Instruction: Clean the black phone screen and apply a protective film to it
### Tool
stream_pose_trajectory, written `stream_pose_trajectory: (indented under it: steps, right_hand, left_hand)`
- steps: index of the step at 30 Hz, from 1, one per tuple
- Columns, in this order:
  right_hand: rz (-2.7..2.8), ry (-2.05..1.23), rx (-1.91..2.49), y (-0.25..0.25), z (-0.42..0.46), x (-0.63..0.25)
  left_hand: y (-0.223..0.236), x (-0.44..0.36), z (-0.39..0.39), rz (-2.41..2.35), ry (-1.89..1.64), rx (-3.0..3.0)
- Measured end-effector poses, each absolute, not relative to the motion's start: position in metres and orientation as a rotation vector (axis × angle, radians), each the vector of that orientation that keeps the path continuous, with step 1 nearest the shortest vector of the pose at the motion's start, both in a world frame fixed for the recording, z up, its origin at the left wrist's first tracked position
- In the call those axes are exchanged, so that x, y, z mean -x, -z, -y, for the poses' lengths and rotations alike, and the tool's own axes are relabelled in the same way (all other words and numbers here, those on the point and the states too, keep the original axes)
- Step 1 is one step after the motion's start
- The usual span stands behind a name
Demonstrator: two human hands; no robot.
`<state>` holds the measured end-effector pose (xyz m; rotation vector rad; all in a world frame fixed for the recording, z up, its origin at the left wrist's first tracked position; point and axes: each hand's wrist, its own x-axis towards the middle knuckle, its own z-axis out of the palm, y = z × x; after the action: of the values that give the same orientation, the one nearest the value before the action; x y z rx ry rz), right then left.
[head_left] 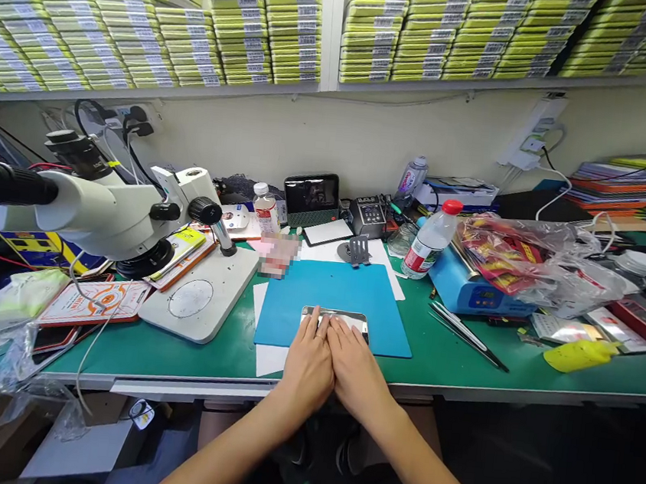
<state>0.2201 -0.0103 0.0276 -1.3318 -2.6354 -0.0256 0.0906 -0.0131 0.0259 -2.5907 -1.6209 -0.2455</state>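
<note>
A phone-like flat device [350,316] with a shiny rim lies sideways on a blue mat [335,286] at the front of the bench. Side by side over it rest both my hands, fingers stretched forward and nearly flat. My left hand [311,356] covers the device's left part, and a ring shows on one finger. My right hand [353,361] presses against the left one and covers the middle and right part. Only the far edge and a right corner of the device show; the rest is hidden under the fingers. White paper [269,361] sticks out beneath the mat.
To the left stands a microscope [107,211] on a pale base. Tweezers [466,334], a yellow squeeze bottle [580,355], a red-capped bottle [432,238] and a blue machine [468,284] under plastic bags are on the right. A small phone stand [360,250] sits behind the mat.
</note>
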Motion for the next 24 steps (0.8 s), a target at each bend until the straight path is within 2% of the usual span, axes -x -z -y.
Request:
stream_pose_trajectory:
  steps: [15,24]
  right_hand:
    - [2.656,0.019,1.344,-0.029,0.000,-0.217]
    - [2.590,0.091,1.338,-0.018,0.007,-0.197]
  left_hand:
    - [-0.033,-0.091,0.004,1.725,0.193,2.556]
    - [-0.036,-0.064,0.009,1.735,0.158,2.513]
